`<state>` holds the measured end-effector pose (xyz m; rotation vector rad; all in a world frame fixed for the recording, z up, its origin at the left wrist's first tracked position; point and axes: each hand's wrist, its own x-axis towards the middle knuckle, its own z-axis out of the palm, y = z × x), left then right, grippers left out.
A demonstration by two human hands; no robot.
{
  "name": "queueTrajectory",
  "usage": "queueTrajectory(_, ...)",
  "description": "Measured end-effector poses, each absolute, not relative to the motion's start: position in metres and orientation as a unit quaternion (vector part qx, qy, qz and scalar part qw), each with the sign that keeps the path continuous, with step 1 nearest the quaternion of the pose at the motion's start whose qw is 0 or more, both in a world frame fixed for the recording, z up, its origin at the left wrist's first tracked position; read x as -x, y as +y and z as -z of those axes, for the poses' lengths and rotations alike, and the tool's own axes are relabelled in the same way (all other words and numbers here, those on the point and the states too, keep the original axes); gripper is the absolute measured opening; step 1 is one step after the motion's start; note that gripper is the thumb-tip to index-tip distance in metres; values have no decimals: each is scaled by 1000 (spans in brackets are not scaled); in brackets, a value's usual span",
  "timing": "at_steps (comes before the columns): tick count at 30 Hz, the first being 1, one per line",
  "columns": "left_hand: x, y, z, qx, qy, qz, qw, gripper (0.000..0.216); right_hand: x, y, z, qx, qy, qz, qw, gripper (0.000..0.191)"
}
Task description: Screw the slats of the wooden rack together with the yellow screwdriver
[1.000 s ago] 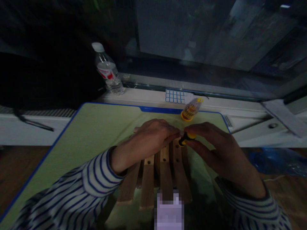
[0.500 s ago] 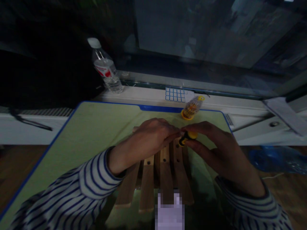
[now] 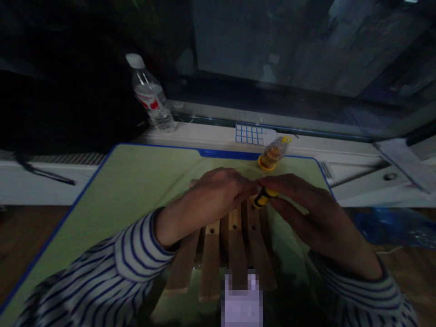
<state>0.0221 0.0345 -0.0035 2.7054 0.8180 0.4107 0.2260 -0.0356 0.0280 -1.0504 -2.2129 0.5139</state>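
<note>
My right hand (image 3: pixel 313 213) closes its thumb and fingers around the yellow-and-black handle of a short screwdriver (image 3: pixel 263 199), tilted over the upper right of the wooden slats. My left hand (image 3: pixel 221 188) reaches across from the left, fingers closed and pressed together, with the tips meeting my right fingertips beside the screwdriver. What the left fingers pinch, if anything, is hidden. Below the hands several wooden slats (image 3: pixel 210 259) fan out towards me, with dark round holes in them. Their far ends are mostly covered by my left hand.
A pale green table (image 3: pixel 136 177) with a blue rim bears the slats. At its far edge lies a clear tapered container (image 3: pixel 272 153) with a yellow base. On the white sill are a water bottle (image 3: pixel 151 97) and a blue-gridded sheet (image 3: pixel 249 134). Blue plastic (image 3: pixel 391 227) lies at right.
The screwdriver handle has turned a little in my right fingers, showing more yellow on its lower part. My left hand stays nearly where it was.
</note>
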Motion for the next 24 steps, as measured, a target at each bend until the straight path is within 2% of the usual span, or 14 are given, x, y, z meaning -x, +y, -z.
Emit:
queueTrajectory(8,-22,34,1,-939,279,-146,140,31,-226,-32,-24,401,-838,-162,332,41)
queueTrajectory(24,-22,34,4,-936,267,-176,147,22,-229,-31,-24,390,-834,-170,351,36)
